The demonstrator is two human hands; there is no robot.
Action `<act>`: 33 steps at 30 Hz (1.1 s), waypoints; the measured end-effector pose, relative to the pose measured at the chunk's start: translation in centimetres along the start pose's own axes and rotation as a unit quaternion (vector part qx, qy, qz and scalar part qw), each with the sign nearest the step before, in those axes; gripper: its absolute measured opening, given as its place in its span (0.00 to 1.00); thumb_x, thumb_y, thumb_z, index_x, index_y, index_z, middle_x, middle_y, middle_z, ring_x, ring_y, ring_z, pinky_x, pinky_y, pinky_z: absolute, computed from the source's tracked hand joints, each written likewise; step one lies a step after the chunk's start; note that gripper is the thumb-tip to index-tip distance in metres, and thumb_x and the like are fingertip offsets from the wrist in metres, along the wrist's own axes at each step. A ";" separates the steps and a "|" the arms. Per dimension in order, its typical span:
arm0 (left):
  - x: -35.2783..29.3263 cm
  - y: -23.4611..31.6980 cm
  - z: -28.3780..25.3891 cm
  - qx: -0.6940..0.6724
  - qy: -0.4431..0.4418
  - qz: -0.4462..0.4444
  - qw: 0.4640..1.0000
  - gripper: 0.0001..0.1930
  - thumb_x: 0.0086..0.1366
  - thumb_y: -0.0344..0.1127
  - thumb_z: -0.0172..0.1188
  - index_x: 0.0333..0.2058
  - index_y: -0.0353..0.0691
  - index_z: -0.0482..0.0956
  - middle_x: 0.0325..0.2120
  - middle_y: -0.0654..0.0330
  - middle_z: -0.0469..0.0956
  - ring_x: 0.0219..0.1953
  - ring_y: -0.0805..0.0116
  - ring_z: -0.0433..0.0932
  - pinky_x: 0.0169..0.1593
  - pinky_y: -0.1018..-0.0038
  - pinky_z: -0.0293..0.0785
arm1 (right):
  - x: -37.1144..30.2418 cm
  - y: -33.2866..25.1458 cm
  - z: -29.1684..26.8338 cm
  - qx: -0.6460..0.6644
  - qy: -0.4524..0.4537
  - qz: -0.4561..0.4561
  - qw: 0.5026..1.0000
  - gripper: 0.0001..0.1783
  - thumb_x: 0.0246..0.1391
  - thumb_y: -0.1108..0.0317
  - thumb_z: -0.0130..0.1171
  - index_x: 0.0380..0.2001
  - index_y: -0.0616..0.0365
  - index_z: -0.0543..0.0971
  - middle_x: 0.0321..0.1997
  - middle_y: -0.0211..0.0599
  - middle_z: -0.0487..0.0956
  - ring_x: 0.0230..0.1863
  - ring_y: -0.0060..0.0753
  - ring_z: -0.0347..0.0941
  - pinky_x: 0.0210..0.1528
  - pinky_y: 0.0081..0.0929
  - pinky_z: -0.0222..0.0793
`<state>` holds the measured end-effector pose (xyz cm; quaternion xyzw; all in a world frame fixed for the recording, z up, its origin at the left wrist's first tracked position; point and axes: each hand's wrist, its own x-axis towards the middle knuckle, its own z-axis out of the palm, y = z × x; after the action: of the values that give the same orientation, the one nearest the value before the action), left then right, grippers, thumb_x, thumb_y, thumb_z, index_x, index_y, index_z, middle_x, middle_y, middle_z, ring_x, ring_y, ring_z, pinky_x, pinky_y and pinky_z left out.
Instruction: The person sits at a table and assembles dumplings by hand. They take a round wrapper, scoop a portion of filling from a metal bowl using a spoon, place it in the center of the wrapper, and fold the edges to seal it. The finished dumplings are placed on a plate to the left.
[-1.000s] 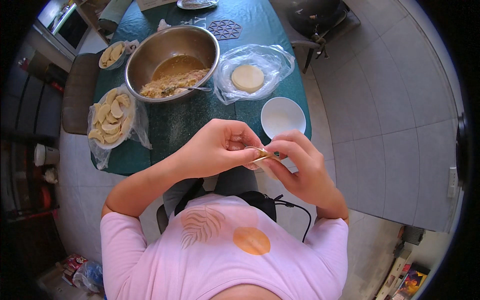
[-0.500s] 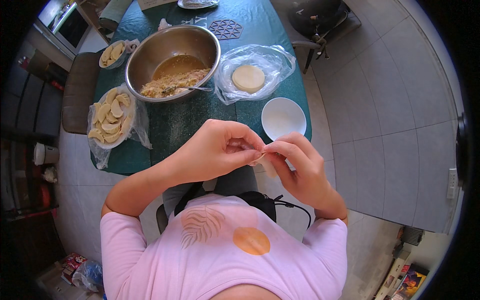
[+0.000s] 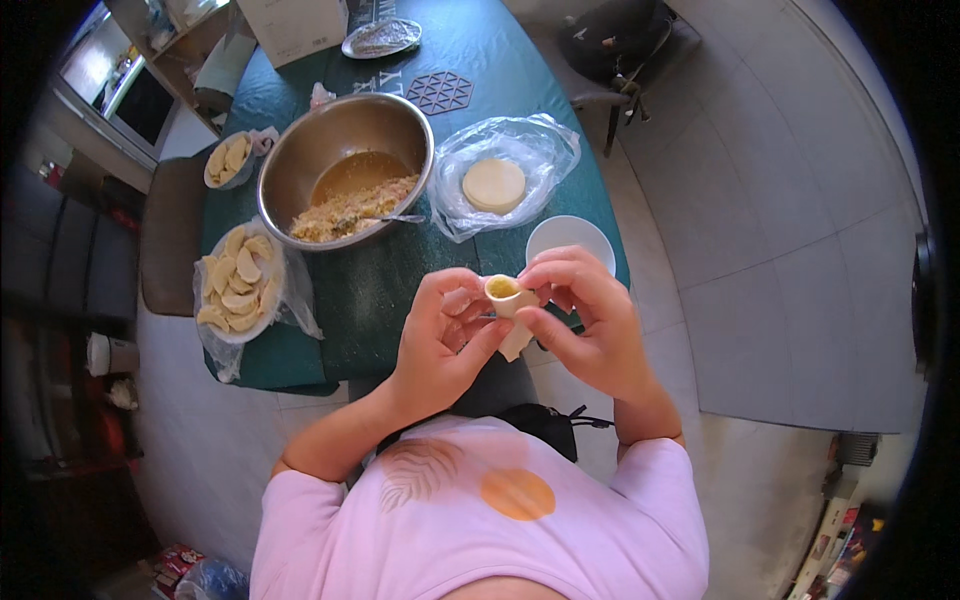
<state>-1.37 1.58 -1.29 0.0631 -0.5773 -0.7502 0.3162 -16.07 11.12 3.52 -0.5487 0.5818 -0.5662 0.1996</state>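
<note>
Over the table's near edge, my left hand (image 3: 447, 325) and my right hand (image 3: 592, 318) hold a partly folded dumpling (image 3: 504, 306) between them. Its pale wrapper forms a cup, and yellowish filling shows in the opening at the top. A flap of dough hangs below it. The fingers of both hands close on the wrapper from either side; some fingertips are hidden behind it. Just beyond my right hand is a white bowl (image 3: 560, 228), partly covered by that hand. A stack of round dumpling wrappers (image 3: 494, 186) lies on an opened clear plastic bag (image 3: 455, 205).
A large steel bowl (image 3: 280, 165) holds minced filling (image 3: 345, 212) and a spoon (image 3: 400, 218). At left are a plate of folded dumplings (image 3: 240, 285) on plastic and a smaller bowl of dumplings (image 3: 229, 160). A lattice mat (image 3: 440, 92), a wrapped dish (image 3: 382, 39) and a box (image 3: 295, 28) stand farther back.
My hands have tilted the dumpling so that its open top and filling now show. My left hand has turned more upright, and the view has shifted to take in more of the table's far end.
</note>
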 end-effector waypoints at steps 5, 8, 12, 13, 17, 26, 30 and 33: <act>-0.5 0.7 -0.3 0.076 0.041 0.034 0.996 0.20 0.59 0.19 0.54 0.48 0.35 0.60 0.43 0.51 0.73 0.47 0.68 0.74 0.48 0.75 0.73 | 0.9 -0.4 1.0 -0.026 -0.002 -0.029 0.999 0.10 0.44 0.77 0.62 0.32 0.61 0.74 0.33 0.37 0.73 0.29 0.28 0.71 0.29 0.24 0.68; -0.6 1.2 -0.4 0.108 0.049 0.052 0.992 0.20 0.59 0.19 0.54 0.49 0.34 0.62 0.44 0.50 0.73 0.47 0.67 0.74 0.49 0.74 0.73 | 1.3 -0.5 1.4 -0.065 -0.002 -0.079 0.995 0.10 0.44 0.77 0.62 0.32 0.61 0.74 0.33 0.38 0.73 0.29 0.30 0.72 0.29 0.25 0.68; -0.8 1.8 -0.9 0.123 0.046 0.054 0.990 0.20 0.59 0.19 0.54 0.50 0.32 0.64 0.45 0.50 0.73 0.47 0.67 0.74 0.50 0.74 0.73 | 1.4 -0.4 1.7 -0.101 -0.003 -0.128 0.987 0.09 0.45 0.77 0.62 0.32 0.61 0.74 0.31 0.39 0.73 0.30 0.32 0.73 0.30 0.23 0.70; -0.8 2.0 -1.1 0.134 0.044 0.051 0.989 0.20 0.59 0.19 0.54 0.50 0.32 0.64 0.45 0.50 0.73 0.47 0.67 0.74 0.50 0.74 0.73 | 1.4 -0.4 1.8 -0.094 -0.005 -0.120 0.988 0.09 0.45 0.77 0.62 0.32 0.61 0.75 0.31 0.39 0.74 0.30 0.33 0.73 0.30 0.23 0.70; -0.8 2.7 -1.6 0.174 0.014 0.048 0.983 0.19 0.59 0.19 0.54 0.50 0.32 0.64 0.45 0.51 0.73 0.47 0.67 0.74 0.49 0.74 0.73 | 1.7 -1.0 2.1 -0.055 -0.002 -0.080 0.995 0.10 0.45 0.80 0.61 0.33 0.61 0.75 0.31 0.39 0.74 0.30 0.33 0.74 0.29 0.24 0.70; -0.9 2.4 -1.4 0.088 0.039 0.063 0.993 0.18 0.59 0.19 0.53 0.48 0.34 0.62 0.46 0.51 0.72 0.48 0.67 0.73 0.50 0.74 0.72 | 2.0 -0.6 2.6 -0.041 -0.004 -0.106 0.994 0.09 0.45 0.81 0.60 0.32 0.62 0.74 0.33 0.41 0.72 0.32 0.37 0.72 0.32 0.25 0.69; -0.8 2.8 -2.2 0.111 0.041 0.041 0.992 0.18 0.59 0.19 0.53 0.48 0.34 0.62 0.45 0.50 0.72 0.47 0.68 0.74 0.49 0.74 0.72 | 3.0 -1.9 1.6 -0.070 -0.075 -0.065 0.993 0.10 0.46 0.78 0.60 0.34 0.61 0.71 0.35 0.41 0.70 0.33 0.40 0.71 0.34 0.29 0.68; -0.5 3.3 -2.7 0.167 0.044 0.049 0.984 0.17 0.59 0.20 0.53 0.47 0.35 0.63 0.43 0.51 0.74 0.45 0.69 0.75 0.48 0.75 0.72 | 4.6 -2.7 0.6 -0.194 -0.162 -0.132 0.958 0.12 0.45 0.71 0.60 0.32 0.61 0.70 0.33 0.42 0.68 0.36 0.40 0.69 0.38 0.33 0.67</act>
<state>1.59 -0.79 0.65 0.1195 -0.6823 -0.6233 0.3628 -15.91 7.57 7.50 -0.7332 0.5627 -0.3673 0.1040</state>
